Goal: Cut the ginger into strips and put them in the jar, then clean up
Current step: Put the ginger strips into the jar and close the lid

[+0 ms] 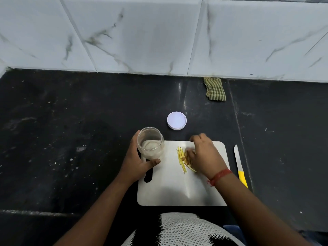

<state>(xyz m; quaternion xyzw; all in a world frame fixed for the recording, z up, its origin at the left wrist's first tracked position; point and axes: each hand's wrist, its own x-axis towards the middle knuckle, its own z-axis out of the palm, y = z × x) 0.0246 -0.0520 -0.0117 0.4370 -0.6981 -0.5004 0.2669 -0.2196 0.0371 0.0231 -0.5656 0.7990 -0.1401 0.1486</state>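
A white cutting board (170, 190) lies on the black counter in front of me. Thin yellow ginger strips (181, 159) lie on its upper middle. My right hand (204, 155) is over the strips, its fingertips down among them and hiding some; the fingers are blurred. My left hand (137, 160) grips a clear glass jar (150, 142), which stands open and upright at the board's top left corner. Nothing shows inside the jar. The jar's white lid (177, 120) lies flat on the counter behind the board.
A knife with a yellow handle (239, 166) lies on the counter just right of the board. A folded green checked cloth (214, 89) sits by the marble-tiled wall (159, 32). The black counter (62, 130) stretches left and right.
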